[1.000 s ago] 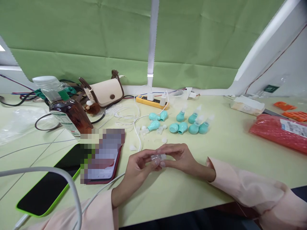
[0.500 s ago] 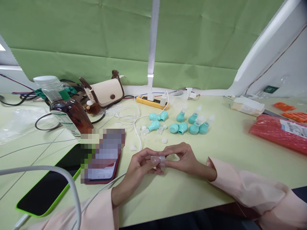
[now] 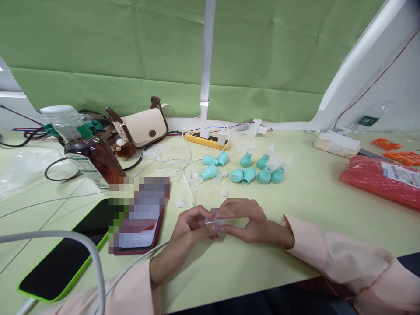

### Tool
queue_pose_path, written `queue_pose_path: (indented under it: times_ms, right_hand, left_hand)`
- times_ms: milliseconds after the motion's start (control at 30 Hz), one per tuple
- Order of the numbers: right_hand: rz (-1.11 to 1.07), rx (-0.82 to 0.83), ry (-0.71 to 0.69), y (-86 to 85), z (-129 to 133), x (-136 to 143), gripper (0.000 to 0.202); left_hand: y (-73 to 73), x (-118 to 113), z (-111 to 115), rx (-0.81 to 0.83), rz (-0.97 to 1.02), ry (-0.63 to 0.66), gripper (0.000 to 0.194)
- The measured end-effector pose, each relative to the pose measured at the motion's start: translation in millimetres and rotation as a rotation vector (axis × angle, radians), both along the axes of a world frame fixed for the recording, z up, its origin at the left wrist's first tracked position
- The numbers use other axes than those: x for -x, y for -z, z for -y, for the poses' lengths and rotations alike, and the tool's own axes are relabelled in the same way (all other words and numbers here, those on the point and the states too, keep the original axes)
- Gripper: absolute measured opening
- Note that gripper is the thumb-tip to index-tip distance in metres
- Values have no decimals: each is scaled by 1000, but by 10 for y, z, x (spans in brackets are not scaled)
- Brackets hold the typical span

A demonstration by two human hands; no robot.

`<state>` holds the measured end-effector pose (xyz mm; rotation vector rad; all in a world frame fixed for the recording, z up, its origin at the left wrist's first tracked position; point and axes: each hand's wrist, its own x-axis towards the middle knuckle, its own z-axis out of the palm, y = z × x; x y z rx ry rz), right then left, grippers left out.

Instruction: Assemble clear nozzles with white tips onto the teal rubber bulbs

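Note:
Between my two hands is a small clear plastic piece (image 3: 211, 222), partly covered by fingers. My left hand (image 3: 193, 227) is closed around its left side, thumb in front. From the right, the fingertips and thumb of my right hand (image 3: 246, 218) pinch its other end. Beyond the hands lie several turquoise rubber bulbs (image 3: 209, 173). Some turquoise bulbs with clear tips (image 3: 264, 162) stand upright farther right. Small translucent pieces (image 3: 224, 192) are scattered near the loose bulbs, and a white cone-shaped tip (image 3: 180, 204) lies close to my left hand.
Left of my hands are a phone in a red case (image 3: 141, 218) and a phone in a green case (image 3: 65, 253). Behind them stand a brown bottle (image 3: 95, 159) and a cream handbag (image 3: 144, 127). A yellow power strip (image 3: 207, 140) and a red package (image 3: 377, 179) lie farther off.
My right hand's fingers have flattened and shifted over the clear piece, covering more of its top. Both hands remain together around it. The whole view has moved slightly.

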<state>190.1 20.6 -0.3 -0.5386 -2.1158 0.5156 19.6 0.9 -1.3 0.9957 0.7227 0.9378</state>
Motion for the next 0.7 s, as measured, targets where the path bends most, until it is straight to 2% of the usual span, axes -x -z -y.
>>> queue_pose_path:
  times_ms: [100, 167, 267, 367, 500, 633, 700]
  right_hand:
    - [82, -164, 27, -43, -74, -78, 42]
    - [125, -269, 118, -57, -198, -178, 44]
    - [156, -394, 311, -48, -430, -336, 37]
    - [370, -330, 445, -28, -564, -405, 29]
    - [671, -201, 445, 5, -535, -345, 31]
    - [747, -164, 404, 49, -498, -292, 25]
    - [737, -176, 431, 46, -525, -312, 26]
  left_hand:
    - [12, -10, 2, 26, -18, -51, 14]
    - [14, -18, 4, 55, -33, -90, 16]
    - [9, -24, 5, 81, -38, -121, 16]
    - [2, -21, -1, 93, -15, -144, 13]
    - [1, -18, -9, 96, 20, -147, 14]
    - [18, -32, -18, 118, -13, -169, 24]
    - [31, -42, -29, 123, -38, -170, 25]
